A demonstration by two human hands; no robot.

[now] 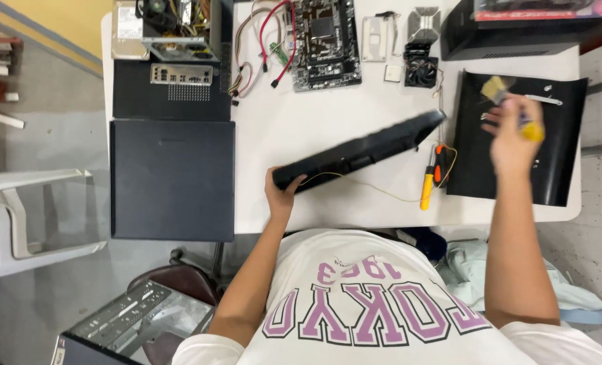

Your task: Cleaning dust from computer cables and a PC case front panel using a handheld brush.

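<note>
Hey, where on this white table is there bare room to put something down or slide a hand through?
Bare white table lies between the green motherboard, the flat black side panel and the long black front panel that the left hand holds. A thinner strip runs below it. The back edge and the black mat under the right hand are crowded.
</note>
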